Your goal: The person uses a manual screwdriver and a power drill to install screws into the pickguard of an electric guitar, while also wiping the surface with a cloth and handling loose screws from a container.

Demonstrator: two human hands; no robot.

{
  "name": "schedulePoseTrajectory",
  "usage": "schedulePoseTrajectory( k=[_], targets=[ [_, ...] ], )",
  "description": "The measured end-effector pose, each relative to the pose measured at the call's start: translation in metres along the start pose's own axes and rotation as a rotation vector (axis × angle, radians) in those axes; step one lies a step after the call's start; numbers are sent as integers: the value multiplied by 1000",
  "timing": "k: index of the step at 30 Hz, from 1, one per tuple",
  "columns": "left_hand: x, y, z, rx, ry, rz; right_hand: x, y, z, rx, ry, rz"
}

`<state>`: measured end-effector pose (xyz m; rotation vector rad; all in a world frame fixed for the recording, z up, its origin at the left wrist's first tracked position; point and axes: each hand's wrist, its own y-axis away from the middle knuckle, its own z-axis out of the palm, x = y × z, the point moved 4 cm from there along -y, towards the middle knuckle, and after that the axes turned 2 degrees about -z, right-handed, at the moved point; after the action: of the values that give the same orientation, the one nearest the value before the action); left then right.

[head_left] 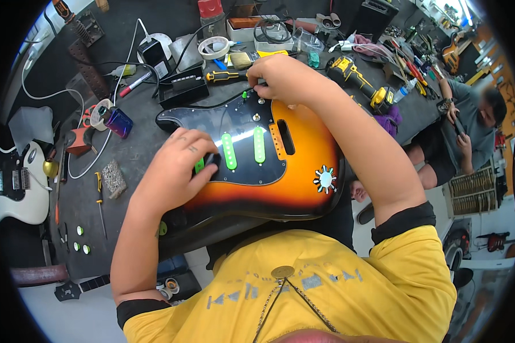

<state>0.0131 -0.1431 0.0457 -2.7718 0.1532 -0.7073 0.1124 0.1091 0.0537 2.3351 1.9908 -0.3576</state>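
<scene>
Sunburst guitar body (303, 171) lies flat on our dark workbench (137, 148), its black pickguard (234, 131) facing up. We press our left hand (174, 166), fingers curled loosely, on the pickguard by the green pickups (243, 148). Our right hand (283, 77) is clenched at the top edge; on what, we cannot tell. It looks heavy, rigid and glossy-slick; we'd grip its edges. A yellow drill (360, 80) lies near.

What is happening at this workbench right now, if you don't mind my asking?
A person in a yellow shirt is working on a sunburst electric guitar body lying on the dark workbench. The left hand presses on the black pickguard beside the green pickups. The right hand is at the guitar's far edge. A yellow drill lies nearby.
</scene>
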Motion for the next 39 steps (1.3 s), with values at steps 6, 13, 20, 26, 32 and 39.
schedulePoseTrajectory(
  k=[6,13,20,26,32,39],
  targets=[
    [-7,4,8,-12,-2,-13,8,-9,7,-137,51,4],
    [-12,10,9,-9,19,-23,-9,-23,-2,-248,179,-46],
    [-13,10,5,-27,42,-20,-15,-33,-4,-326,258,29],
    [-16,11,5,-36,81,-14,-24,-32,-6,-348,270,88],
    [-11,3,0,-58,125,-7,2,-29,13,-318,297,10],
    [-24,-32,-15,-15,225,-180,48,14,-44,210,-13,201]
  ],
)
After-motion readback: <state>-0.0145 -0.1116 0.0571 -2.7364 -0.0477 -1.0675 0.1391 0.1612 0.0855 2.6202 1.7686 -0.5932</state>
